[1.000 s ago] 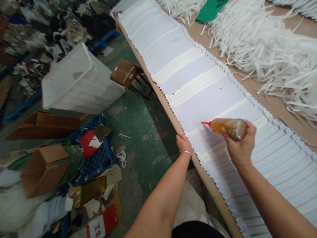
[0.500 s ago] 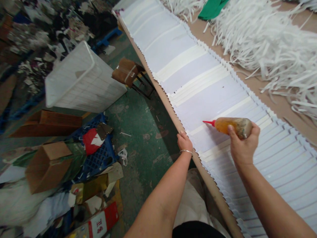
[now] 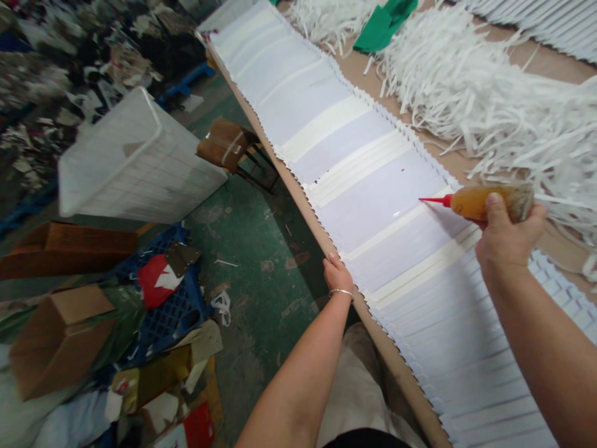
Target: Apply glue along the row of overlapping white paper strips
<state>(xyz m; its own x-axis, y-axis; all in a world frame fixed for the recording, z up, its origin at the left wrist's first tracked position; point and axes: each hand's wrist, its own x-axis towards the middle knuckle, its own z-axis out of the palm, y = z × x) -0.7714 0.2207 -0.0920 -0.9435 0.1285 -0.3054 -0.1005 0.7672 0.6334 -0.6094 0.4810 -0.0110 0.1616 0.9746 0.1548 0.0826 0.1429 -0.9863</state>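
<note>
My right hand (image 3: 506,233) is wrapped around a squeeze glue bottle (image 3: 471,202) of amber liquid with a thin red nozzle. The bottle lies nearly level, its tip pointing left over the overlapping white sheets (image 3: 373,214). Whether the tip touches the paper I cannot tell. A small wet, shiny streak shows on the sheet left of the nozzle. At the near side of the table, my left hand (image 3: 338,274), with a bracelet at the wrist, is closed on the brown table edge (image 3: 311,218). Its fingertips are partly hidden.
Shredded white paper strips (image 3: 448,87) and a green cloth-like piece (image 3: 385,28) lie behind the sheets. Left of the table stand a white plastic bin (image 3: 186,174) and a stool (image 3: 226,146). Cardboard boxes (image 3: 60,336) and a blue pallet (image 3: 180,311) cover the floor further left.
My right hand has carried the glue bottle right and toward the far side of the sheets. A shiny streak now shows behind the nozzle. My left hand stays at the table edge.
</note>
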